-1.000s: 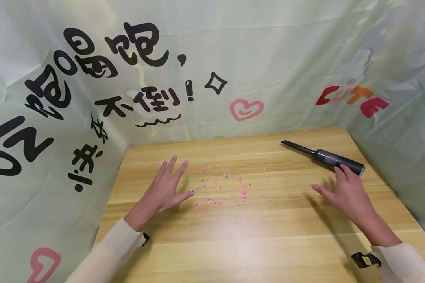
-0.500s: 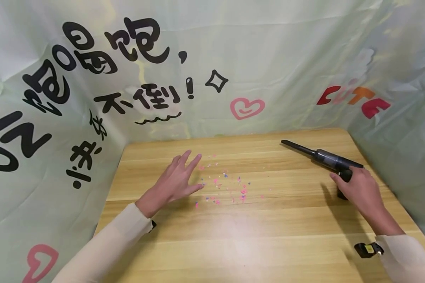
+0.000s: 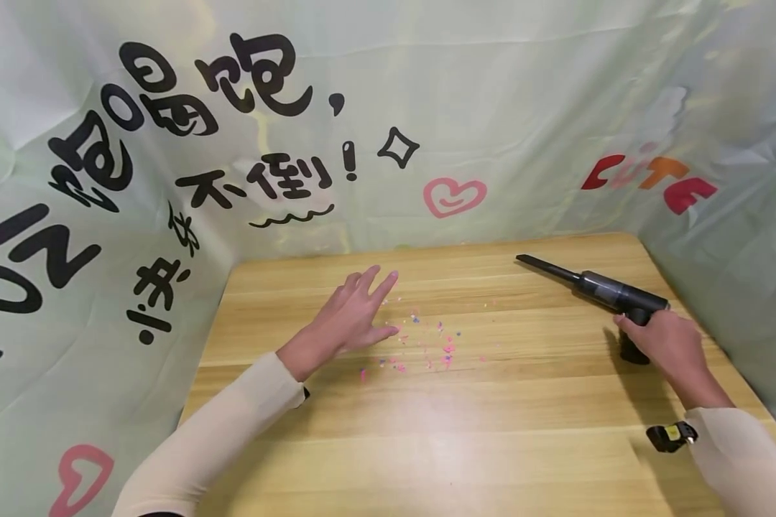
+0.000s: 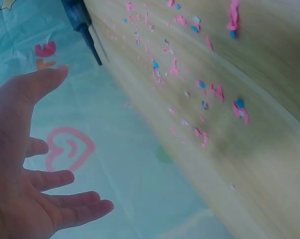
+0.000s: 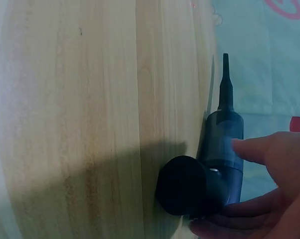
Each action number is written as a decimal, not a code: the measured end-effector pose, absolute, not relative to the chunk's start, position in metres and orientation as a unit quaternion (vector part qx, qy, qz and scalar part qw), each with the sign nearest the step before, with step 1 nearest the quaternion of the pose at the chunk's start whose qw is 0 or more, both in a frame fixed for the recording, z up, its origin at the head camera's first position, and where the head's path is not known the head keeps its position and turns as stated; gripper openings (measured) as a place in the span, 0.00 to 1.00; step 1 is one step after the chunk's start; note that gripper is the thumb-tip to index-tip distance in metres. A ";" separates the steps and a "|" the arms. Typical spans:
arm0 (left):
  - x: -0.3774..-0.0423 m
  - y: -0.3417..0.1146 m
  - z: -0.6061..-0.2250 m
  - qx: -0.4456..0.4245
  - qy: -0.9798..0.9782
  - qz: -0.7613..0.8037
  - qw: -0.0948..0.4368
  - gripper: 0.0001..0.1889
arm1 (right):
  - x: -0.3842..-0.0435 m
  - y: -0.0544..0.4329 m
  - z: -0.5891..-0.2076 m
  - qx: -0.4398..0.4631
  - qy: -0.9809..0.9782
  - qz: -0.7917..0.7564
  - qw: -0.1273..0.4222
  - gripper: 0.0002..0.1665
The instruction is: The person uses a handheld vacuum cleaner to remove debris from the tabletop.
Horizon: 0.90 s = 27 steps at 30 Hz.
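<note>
A black handheld vacuum cleaner with a long narrow nozzle lies at the right back of the wooden table. My right hand is at its rear end, by the handle. In the right wrist view, the fingers curl round the vacuum beside the handle, while the thumb lies across its barrel. Over the left side of the scattered scraps, which are pink, blue and white, my left hand hovers with spread fingers and holds nothing. It hides some of the scraps in the head view.
The wooden table is bounded at the back and sides by a pale green printed cloth. A black device is worn at the right wrist.
My right hand has moved from above the vacuum's rear to its handle and taken hold there. My left hand has moved right and away from me, over the scraps. The vacuum's handle now shows.
</note>
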<state>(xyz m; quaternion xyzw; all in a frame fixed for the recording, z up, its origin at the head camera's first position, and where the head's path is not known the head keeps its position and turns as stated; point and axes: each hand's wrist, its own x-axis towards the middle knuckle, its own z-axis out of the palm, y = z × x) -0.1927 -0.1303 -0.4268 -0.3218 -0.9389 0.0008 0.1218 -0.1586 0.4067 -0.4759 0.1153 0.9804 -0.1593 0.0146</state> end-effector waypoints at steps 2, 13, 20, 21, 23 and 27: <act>-0.195 -0.123 -0.427 -0.329 -0.937 0.009 0.121 0.51 | -0.161 0.409 -0.475 0.122 0.980 -0.154 0.030 0.39; -0.205 -0.090 -0.428 -0.377 -0.920 -0.014 0.108 0.48 | -0.168 0.422 -0.482 0.122 0.978 -0.159 0.051 0.38; -0.210 -0.073 -0.430 -0.402 -0.909 -0.004 0.112 0.45 | -0.170 0.428 -0.488 0.148 0.972 -0.171 0.057 0.41; -0.211 -0.070 -0.430 -0.405 -0.907 -0.006 0.115 0.45 | -0.170 0.428 -0.489 0.149 0.972 -0.173 0.059 0.41; -0.213 -0.065 -0.430 -0.410 -0.904 -0.009 0.122 0.43 | -0.171 0.429 -0.491 0.150 0.971 -0.176 0.056 0.42; -0.216 -0.057 -0.432 -0.417 -0.899 -0.009 0.135 0.38 | -0.173 0.428 -0.495 0.148 0.971 -0.186 0.033 0.40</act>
